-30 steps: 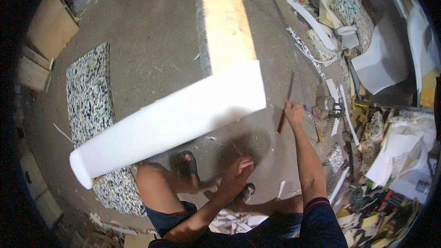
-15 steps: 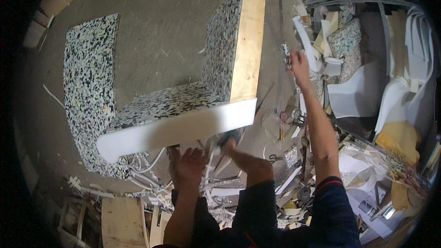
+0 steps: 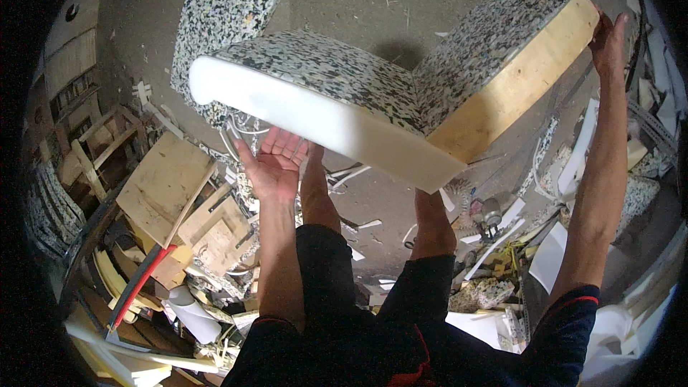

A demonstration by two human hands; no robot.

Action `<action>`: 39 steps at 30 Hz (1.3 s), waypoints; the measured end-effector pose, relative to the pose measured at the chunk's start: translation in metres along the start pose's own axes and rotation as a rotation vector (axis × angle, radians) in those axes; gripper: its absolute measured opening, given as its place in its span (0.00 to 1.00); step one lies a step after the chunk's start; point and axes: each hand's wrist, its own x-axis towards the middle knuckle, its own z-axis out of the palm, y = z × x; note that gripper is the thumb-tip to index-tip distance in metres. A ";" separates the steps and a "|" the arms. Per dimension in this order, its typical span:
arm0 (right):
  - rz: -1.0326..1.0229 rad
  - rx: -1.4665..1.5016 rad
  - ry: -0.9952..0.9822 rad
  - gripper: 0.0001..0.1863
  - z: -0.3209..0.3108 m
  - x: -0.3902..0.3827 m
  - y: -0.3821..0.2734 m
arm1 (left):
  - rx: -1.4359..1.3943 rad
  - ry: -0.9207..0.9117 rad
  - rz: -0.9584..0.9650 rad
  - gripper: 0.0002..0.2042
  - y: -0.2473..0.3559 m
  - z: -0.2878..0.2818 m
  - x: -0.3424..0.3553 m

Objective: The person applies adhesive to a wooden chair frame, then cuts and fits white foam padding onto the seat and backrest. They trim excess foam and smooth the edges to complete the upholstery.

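Note:
I hold up a large L-shaped cushion (image 3: pixel 401 93) made of speckled black-and-white bonded foam, faced with a white foam layer on one side and a tan foam edge on the other. My right hand (image 3: pixel 609 39) grips its far upper right end with the arm stretched out. My left hand (image 3: pixel 276 165) is palm up, fingers spread, just beneath the white face near the cushion's left end, supporting it from below. My legs in dark shorts show below the cushion.
A speckled foam slab (image 3: pixel 229 7) lies on the concrete floor at the top left. Wooden boards and offcuts (image 3: pixel 168 186) pile up at the left. Foam scraps, white strips and a small tool (image 3: pixel 487 215) litter the floor on the right.
The cushion has been lifted and turned, its tan edge now swung to the upper right. My left hand has come out from under it and opened flat beneath the white face.

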 end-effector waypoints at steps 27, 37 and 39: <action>-0.045 0.085 0.182 0.52 -0.008 -0.065 0.004 | 0.427 0.362 0.145 0.59 0.017 0.057 0.077; -0.262 -0.054 0.098 0.48 0.010 -0.123 -0.018 | 0.389 0.620 0.323 0.59 -0.032 0.032 0.134; -0.250 0.007 0.113 0.49 -0.001 -0.113 -0.020 | 0.331 0.571 0.337 0.58 -0.032 0.052 0.121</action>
